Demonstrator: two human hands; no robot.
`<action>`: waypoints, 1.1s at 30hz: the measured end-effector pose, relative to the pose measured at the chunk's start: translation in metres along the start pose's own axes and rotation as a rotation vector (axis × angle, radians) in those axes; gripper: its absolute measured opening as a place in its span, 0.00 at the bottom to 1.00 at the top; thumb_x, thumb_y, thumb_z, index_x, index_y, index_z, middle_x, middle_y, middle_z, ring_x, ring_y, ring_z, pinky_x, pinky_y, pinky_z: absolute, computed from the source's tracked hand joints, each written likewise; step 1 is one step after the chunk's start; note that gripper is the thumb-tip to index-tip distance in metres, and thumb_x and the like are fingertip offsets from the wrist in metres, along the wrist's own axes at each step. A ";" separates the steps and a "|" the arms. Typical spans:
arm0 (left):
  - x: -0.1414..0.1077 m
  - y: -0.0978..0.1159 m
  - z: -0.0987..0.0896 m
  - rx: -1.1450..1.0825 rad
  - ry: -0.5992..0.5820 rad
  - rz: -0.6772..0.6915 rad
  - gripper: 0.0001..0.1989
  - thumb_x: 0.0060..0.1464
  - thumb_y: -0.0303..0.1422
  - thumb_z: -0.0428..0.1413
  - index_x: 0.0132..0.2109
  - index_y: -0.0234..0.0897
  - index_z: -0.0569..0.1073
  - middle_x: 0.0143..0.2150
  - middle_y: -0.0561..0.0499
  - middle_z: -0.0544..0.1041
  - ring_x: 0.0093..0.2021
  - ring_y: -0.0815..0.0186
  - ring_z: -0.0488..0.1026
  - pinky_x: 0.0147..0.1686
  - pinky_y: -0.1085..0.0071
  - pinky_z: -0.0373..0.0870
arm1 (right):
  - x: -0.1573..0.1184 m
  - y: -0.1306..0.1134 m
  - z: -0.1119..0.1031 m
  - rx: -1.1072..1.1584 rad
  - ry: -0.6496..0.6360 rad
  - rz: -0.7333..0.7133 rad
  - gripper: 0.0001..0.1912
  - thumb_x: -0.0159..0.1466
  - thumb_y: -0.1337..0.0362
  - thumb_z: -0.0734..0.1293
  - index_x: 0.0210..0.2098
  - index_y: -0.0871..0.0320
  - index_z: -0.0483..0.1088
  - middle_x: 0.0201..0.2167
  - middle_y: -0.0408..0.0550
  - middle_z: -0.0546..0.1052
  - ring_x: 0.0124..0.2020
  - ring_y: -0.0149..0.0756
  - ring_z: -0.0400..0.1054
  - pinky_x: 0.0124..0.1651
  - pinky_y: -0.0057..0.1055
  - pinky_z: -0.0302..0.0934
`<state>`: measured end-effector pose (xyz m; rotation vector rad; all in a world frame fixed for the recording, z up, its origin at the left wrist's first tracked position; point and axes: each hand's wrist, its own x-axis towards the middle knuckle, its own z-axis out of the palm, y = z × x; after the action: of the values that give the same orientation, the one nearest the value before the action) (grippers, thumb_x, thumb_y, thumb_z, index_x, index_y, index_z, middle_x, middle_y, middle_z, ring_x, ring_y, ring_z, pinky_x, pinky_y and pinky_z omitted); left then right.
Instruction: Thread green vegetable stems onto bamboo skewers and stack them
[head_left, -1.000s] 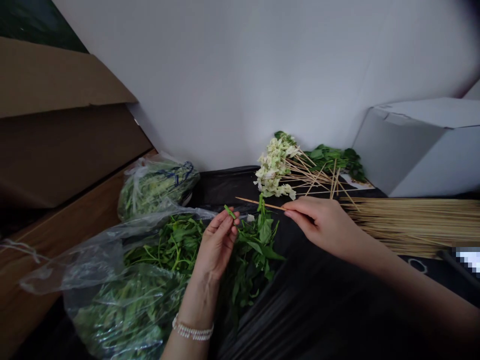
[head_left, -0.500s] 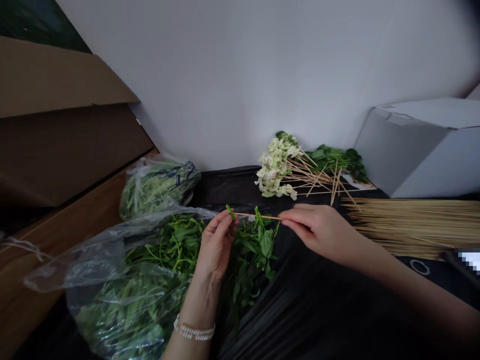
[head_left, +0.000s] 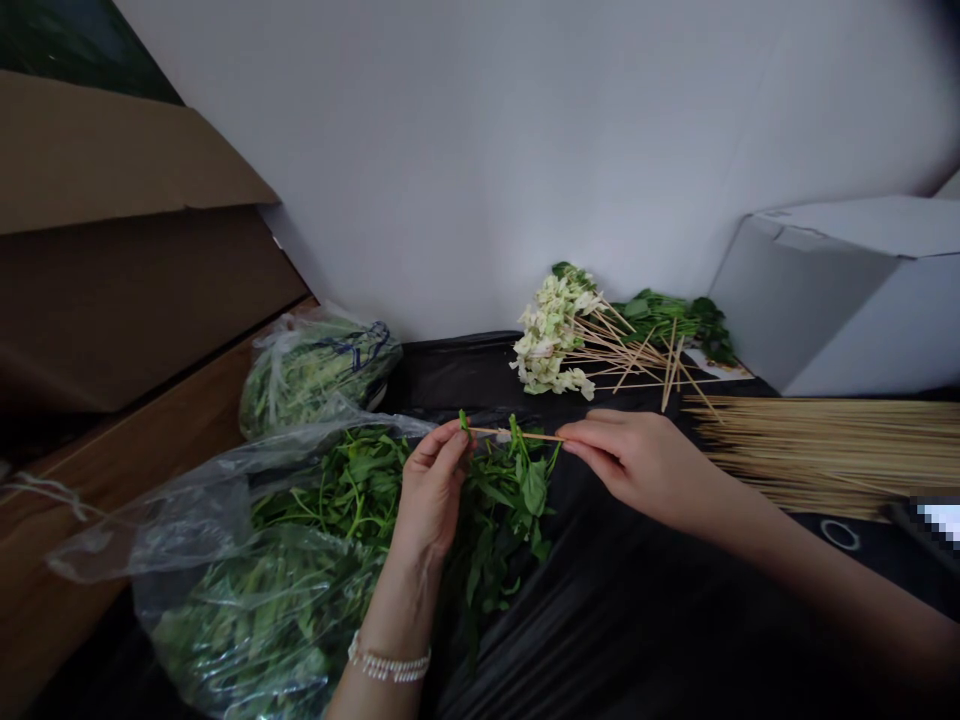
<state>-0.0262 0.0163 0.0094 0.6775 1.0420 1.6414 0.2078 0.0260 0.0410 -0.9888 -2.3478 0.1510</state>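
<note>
Between my hands a thin wooden skewer [head_left: 536,435] runs nearly level. My right hand [head_left: 630,455] pinches its right end between thumb and fingers. My left hand [head_left: 439,475] is closed on a green leafy stem [head_left: 463,421] at the skewer's left end. Leafy greens [head_left: 531,485] hang from the skewer between the two hands. Below and left, an opened clear plastic bag [head_left: 217,500] holds more loose greens [head_left: 364,475], partly behind my left forearm.
A second bag of greens [head_left: 319,370] stands behind. Skewered pale leaves [head_left: 551,335] lie near the wall, with green bundles [head_left: 660,315] beside them. Many bare skewers [head_left: 840,450] lie right, before a white box [head_left: 847,300]. A cardboard box [head_left: 120,160] stands left.
The stem piece in my left hand has turned more upright and shifted slightly right onto the skewer's tip. My right hand is almost still.
</note>
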 end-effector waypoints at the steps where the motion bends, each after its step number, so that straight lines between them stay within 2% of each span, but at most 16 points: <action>1: 0.000 0.000 0.000 0.002 0.000 -0.002 0.14 0.35 0.32 0.71 0.33 0.38 0.81 0.29 0.56 0.80 0.30 0.74 0.73 0.37 0.76 0.68 | 0.000 0.000 0.000 -0.002 -0.005 0.002 0.13 0.68 0.66 0.60 0.41 0.55 0.77 0.32 0.47 0.78 0.33 0.34 0.72 0.36 0.30 0.63; 4: -0.001 0.001 0.000 0.011 -0.017 -0.011 0.15 0.34 0.32 0.71 0.34 0.37 0.81 0.28 0.55 0.79 0.29 0.74 0.73 0.35 0.77 0.68 | 0.000 -0.001 0.000 0.002 -0.010 0.008 0.13 0.68 0.67 0.60 0.41 0.55 0.77 0.32 0.47 0.78 0.33 0.34 0.72 0.36 0.30 0.63; 11: 0.000 -0.001 -0.004 -0.040 -0.129 -0.158 0.13 0.37 0.31 0.70 0.33 0.34 0.81 0.27 0.54 0.78 0.27 0.75 0.70 0.31 0.79 0.67 | -0.001 -0.003 0.006 0.026 0.006 -0.010 0.13 0.68 0.67 0.60 0.42 0.55 0.77 0.31 0.47 0.78 0.32 0.34 0.71 0.35 0.29 0.62; 24: -0.008 -0.010 0.002 0.082 -0.213 -0.135 0.08 0.39 0.31 0.70 0.29 0.34 0.80 0.33 0.52 0.79 0.29 0.74 0.70 0.33 0.77 0.67 | -0.001 -0.004 0.012 0.070 -0.064 0.025 0.12 0.68 0.68 0.60 0.41 0.56 0.76 0.33 0.47 0.78 0.34 0.34 0.72 0.38 0.29 0.62; 29: -0.014 -0.019 0.006 0.176 -0.259 -0.122 0.10 0.39 0.32 0.70 0.32 0.36 0.82 0.36 0.50 0.81 0.34 0.70 0.74 0.40 0.73 0.69 | -0.001 -0.003 0.014 0.087 -0.096 0.031 0.11 0.68 0.68 0.61 0.41 0.56 0.76 0.34 0.47 0.79 0.35 0.34 0.73 0.40 0.31 0.63; 31: -0.013 -0.017 0.005 0.212 -0.269 -0.101 0.13 0.40 0.35 0.70 0.35 0.36 0.82 0.37 0.48 0.81 0.37 0.67 0.75 0.42 0.72 0.69 | 0.000 0.000 0.011 0.093 -0.062 0.034 0.11 0.68 0.68 0.61 0.42 0.56 0.76 0.36 0.47 0.79 0.36 0.35 0.73 0.41 0.31 0.64; 33: -0.009 -0.013 0.001 0.220 -0.221 -0.059 0.15 0.43 0.38 0.68 0.39 0.37 0.81 0.37 0.48 0.81 0.38 0.66 0.75 0.41 0.72 0.69 | 0.001 0.006 0.005 0.079 0.061 0.060 0.11 0.68 0.67 0.61 0.43 0.57 0.75 0.39 0.48 0.80 0.39 0.36 0.74 0.43 0.32 0.65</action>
<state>-0.0168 0.0095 -0.0007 0.9419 1.0783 1.3777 0.2079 0.0313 0.0357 -1.0118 -2.2407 0.2321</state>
